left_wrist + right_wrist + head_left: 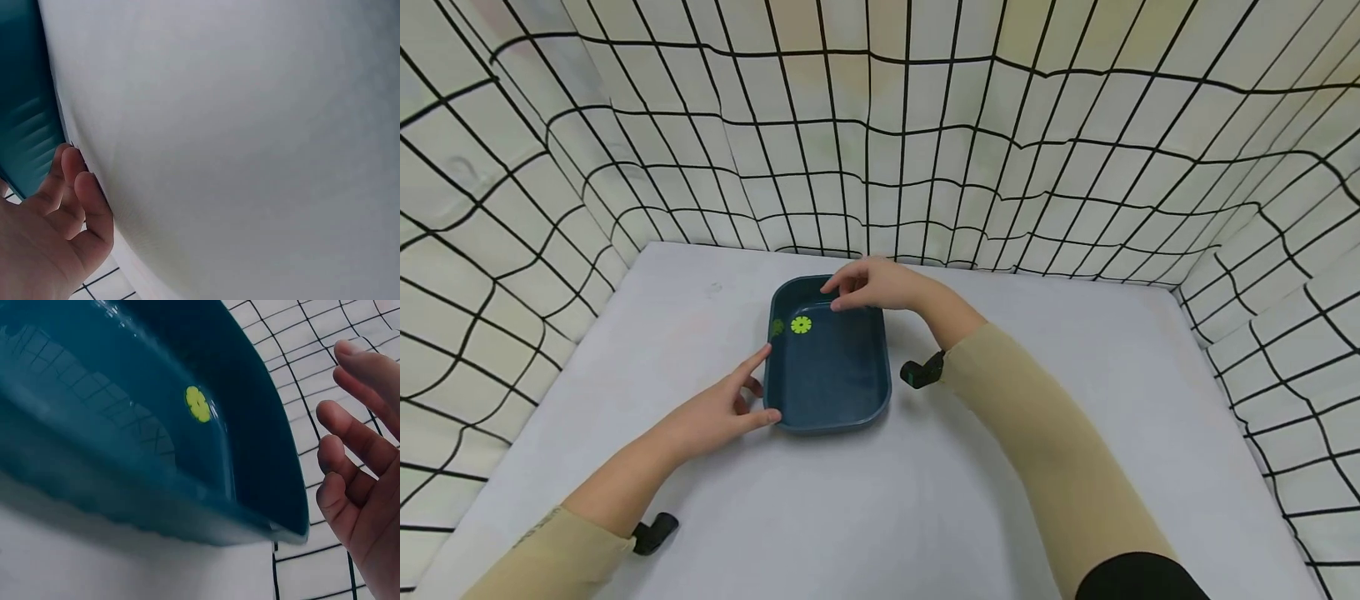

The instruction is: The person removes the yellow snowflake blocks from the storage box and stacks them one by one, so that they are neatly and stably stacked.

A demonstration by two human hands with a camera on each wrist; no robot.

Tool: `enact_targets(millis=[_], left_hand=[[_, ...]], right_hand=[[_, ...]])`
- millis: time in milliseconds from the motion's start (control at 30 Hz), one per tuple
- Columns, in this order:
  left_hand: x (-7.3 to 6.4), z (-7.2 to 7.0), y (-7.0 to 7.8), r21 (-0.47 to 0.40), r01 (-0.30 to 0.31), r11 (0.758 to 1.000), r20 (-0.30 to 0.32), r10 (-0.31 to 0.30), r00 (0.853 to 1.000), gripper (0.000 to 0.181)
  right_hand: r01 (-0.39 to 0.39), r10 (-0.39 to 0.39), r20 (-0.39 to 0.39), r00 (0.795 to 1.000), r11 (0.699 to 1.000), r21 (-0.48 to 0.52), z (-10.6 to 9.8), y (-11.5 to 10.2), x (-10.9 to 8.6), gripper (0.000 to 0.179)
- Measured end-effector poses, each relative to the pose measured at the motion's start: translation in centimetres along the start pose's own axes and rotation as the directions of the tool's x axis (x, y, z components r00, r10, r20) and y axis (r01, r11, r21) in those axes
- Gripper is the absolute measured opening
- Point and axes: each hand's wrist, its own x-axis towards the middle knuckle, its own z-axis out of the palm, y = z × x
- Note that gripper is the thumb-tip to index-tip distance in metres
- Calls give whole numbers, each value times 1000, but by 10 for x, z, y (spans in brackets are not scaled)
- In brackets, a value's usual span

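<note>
A dark teal rectangular tub [831, 383] with rounded corners stands on the white table. Inside it, toward the far left, is a small yellow-green flower-shaped piece [801, 325], seen too in the right wrist view. The surface around that piece mirrors the grid, as water would. Against the tub's left side rests my left hand [718, 412], index finger at the rim and thumb by the near left corner. My right hand [880, 285] hovers over the far right rim, its fingers loosely bent and nothing between them. In the right wrist view those fingers are apart from the tub wall.
Black netting [925, 133] over pale walls encloses the white table [1075, 333] at the back and both sides. A small black device [655, 533] sits by the left wrist and another [922, 371] by the right wrist, near the tub's right side.
</note>
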Motion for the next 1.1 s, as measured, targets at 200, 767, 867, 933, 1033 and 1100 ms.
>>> enact_targets(millis=[200, 767, 867, 933, 1033, 1100], left_hand=[[1, 1, 0, 1, 0, 1000, -1, 0, 1000, 103], [0, 1, -3, 8, 2, 1000, -4, -2, 1000, 102], [0, 1, -4, 4, 1, 1000, -6, -1, 1000, 102], [0, 2, -4, 3, -3, 1000, -6, 3, 1000, 102], [0, 2, -4, 5, -7, 1000, -6, 7, 1000, 102], [0, 2, -4, 5, -10, 1000, -6, 10, 1000, 102]], right_hand=[[32, -31, 21, 999, 998, -53, 13, -8, 25, 39], [-96, 135, 95, 986, 937, -335, 53, 1, 64, 37], [-117, 172, 117, 978, 918, -378, 58, 0, 65, 42], [-144, 206, 120, 971, 907, -395, 60, 0, 66, 45], [-175, 243, 114, 963, 890, -421, 63, -1, 67, 47], [-184, 255, 108, 961, 880, -438, 64, -2, 68, 48]])
